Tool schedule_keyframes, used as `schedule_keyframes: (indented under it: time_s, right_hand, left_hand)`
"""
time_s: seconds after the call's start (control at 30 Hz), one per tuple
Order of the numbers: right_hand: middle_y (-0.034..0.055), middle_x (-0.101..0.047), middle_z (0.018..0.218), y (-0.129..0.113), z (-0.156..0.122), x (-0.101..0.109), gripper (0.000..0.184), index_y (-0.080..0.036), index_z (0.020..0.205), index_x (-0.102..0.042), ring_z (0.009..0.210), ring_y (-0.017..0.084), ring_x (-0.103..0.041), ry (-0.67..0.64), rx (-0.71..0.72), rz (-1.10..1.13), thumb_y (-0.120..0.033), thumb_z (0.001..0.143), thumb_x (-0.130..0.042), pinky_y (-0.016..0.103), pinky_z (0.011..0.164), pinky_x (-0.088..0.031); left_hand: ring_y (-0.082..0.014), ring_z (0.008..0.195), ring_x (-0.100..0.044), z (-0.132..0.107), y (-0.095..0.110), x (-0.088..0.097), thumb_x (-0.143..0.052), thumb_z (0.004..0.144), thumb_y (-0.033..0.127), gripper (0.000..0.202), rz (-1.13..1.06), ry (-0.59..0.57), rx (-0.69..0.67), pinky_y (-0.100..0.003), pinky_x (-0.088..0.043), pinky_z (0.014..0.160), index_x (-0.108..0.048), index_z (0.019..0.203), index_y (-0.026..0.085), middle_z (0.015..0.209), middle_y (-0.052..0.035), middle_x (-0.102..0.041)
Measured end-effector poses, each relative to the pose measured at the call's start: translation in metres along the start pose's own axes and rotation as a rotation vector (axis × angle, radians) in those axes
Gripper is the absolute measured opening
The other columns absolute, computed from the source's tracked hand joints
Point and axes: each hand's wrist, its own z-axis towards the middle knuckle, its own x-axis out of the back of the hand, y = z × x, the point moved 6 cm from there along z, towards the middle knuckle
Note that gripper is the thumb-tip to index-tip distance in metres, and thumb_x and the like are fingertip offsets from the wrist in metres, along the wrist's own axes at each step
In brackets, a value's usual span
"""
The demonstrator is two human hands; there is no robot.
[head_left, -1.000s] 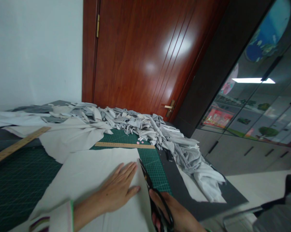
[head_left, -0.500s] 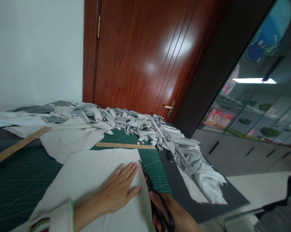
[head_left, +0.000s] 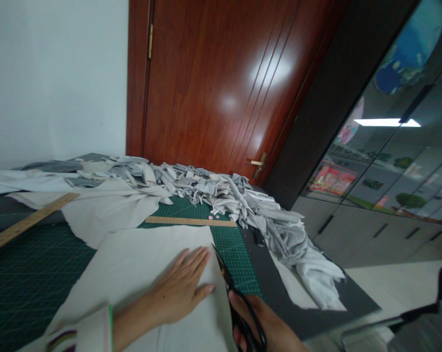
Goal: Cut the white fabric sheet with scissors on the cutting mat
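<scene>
My left hand (head_left: pixel 180 288) lies flat, fingers spread, on a sheet of white fabric (head_left: pixel 140 264) spread over the green cutting mat (head_left: pixel 30 274). My right hand (head_left: pixel 268 327) grips black scissors (head_left: pixel 235 298) at the bottom edge of the view. The blades point away from me along the fabric's right edge, just right of my left fingertips.
A short wooden ruler (head_left: pixel 191 221) lies across the mat beyond the fabric; a longer ruler (head_left: pixel 26 222) sits at the left. A heap of grey and white fabric strips (head_left: pixel 243 205) runs along the far and right side. Behind stand a wooden door (head_left: pixel 221 83) and a glass-fronted cabinet (head_left: pixel 389 146).
Almost nothing differs. The view has drifted slightly and both hands sit a touch lower; the scissors stay along the fabric's right edge.
</scene>
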Motion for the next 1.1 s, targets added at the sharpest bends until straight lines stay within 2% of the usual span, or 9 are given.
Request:
schedule_keyframes:
  time_s: [0.1, 0.17, 0.23, 0.4, 0.53, 0.63, 0.77, 0.97, 1.1]
  right_hand:
    - [-0.0041, -0.059, 0.057, -0.001, -0.005, 0.004, 0.089, -0.017, 0.092, -0.057, 0.051, 0.009, -0.054, -0.01, -0.009, -0.01, -0.094, 0.049, -0.049, 0.02, 0.05, -0.042]
    - [-0.0026, -0.062, 0.061, -0.003, -0.007, 0.006, 0.084, -0.017, 0.095, -0.057, 0.054, 0.009, -0.056, -0.029, -0.005, -0.038, -0.092, 0.058, -0.047, 0.021, 0.052, -0.044]
    - [-0.0015, -0.063, 0.063, -0.005, -0.008, 0.008, 0.081, -0.017, 0.096, -0.058, 0.054, 0.01, -0.057, -0.053, 0.004, -0.1, -0.09, 0.064, -0.044, 0.022, 0.053, -0.044]
    - [-0.0018, -0.061, 0.058, -0.006, -0.001, 0.007, 0.076, -0.017, 0.087, -0.06, 0.049, 0.009, -0.054, -0.088, 0.046, -0.102, -0.089, 0.068, -0.042, 0.021, 0.05, -0.041]
    - [-0.003, -0.058, 0.052, -0.007, 0.01, 0.006, 0.075, -0.016, 0.075, -0.06, 0.044, 0.008, -0.05, -0.053, 0.05, -0.022, -0.089, 0.062, -0.048, 0.021, 0.046, -0.037]
    - [-0.0039, -0.055, 0.048, -0.011, 0.015, 0.003, 0.076, -0.017, 0.068, -0.058, 0.042, 0.007, -0.047, -0.042, 0.042, 0.007, -0.091, 0.056, -0.05, 0.02, 0.044, -0.034]
    - [-0.0043, -0.054, 0.046, -0.018, 0.018, 0.0, 0.071, -0.017, 0.067, -0.056, 0.039, 0.006, -0.046, -0.045, 0.06, 0.061, -0.088, 0.059, -0.053, 0.02, 0.042, -0.032]
    - [-0.004, -0.053, 0.045, -0.022, 0.022, -0.003, 0.069, -0.017, 0.063, -0.054, 0.038, 0.006, -0.046, -0.044, 0.103, 0.094, -0.086, 0.063, -0.053, 0.019, 0.041, -0.035]
    - [-0.0038, -0.052, 0.045, -0.02, 0.024, -0.004, 0.072, -0.017, 0.058, -0.054, 0.038, 0.006, -0.045, -0.042, 0.138, 0.072, -0.089, 0.059, -0.051, 0.019, 0.041, -0.036]
  left_hand:
    - [-0.0288, 0.142, -0.029, 0.0, 0.001, 0.001, -0.023, 0.098, 0.061, 0.07, -0.005, 0.01, -0.004, -0.051, -0.023, 0.116, -0.028, 0.149, 0.014, 0.154, -0.0143, -0.028]
    - [-0.0285, 0.142, -0.03, 0.0, 0.001, 0.001, -0.024, 0.098, 0.061, 0.069, -0.01, 0.034, -0.011, -0.05, -0.023, 0.116, -0.026, 0.15, 0.016, 0.154, -0.0136, -0.029]
    - [-0.028, 0.142, -0.03, 0.0, 0.0, 0.0, -0.024, 0.098, 0.061, 0.068, -0.011, 0.039, -0.011, -0.049, -0.023, 0.116, -0.025, 0.151, 0.018, 0.154, -0.0129, -0.029]
    - [-0.0276, 0.143, -0.03, 0.001, -0.001, -0.001, -0.025, 0.098, 0.061, 0.068, -0.009, 0.026, -0.004, -0.048, -0.022, 0.116, -0.025, 0.151, 0.018, 0.154, -0.0127, -0.029]
    - [-0.0262, 0.142, -0.031, 0.001, 0.0, 0.001, -0.025, 0.097, 0.061, 0.068, -0.002, 0.003, 0.006, -0.047, -0.023, 0.116, -0.028, 0.15, 0.018, 0.154, -0.0119, -0.03]
    - [-0.0277, 0.143, -0.029, 0.001, 0.0, 0.001, -0.023, 0.097, 0.062, 0.071, -0.022, -0.035, 0.021, -0.049, -0.022, 0.116, -0.031, 0.149, 0.014, 0.154, -0.0138, -0.028]
    - [-0.0281, 0.144, -0.025, 0.001, 0.001, 0.002, -0.022, 0.097, 0.063, 0.074, -0.037, -0.074, 0.039, -0.05, -0.021, 0.117, -0.03, 0.149, 0.01, 0.155, -0.0141, -0.025]
    - [-0.0265, 0.144, -0.026, 0.001, 0.002, 0.005, -0.023, 0.098, 0.061, 0.071, -0.001, -0.067, 0.04, -0.048, -0.023, 0.117, -0.03, 0.149, 0.013, 0.154, -0.0129, -0.026]
    - [-0.0265, 0.143, -0.026, 0.002, 0.002, 0.005, -0.024, 0.098, 0.061, 0.07, -0.007, -0.07, 0.037, -0.048, -0.024, 0.117, -0.03, 0.149, 0.014, 0.154, -0.0134, -0.027]
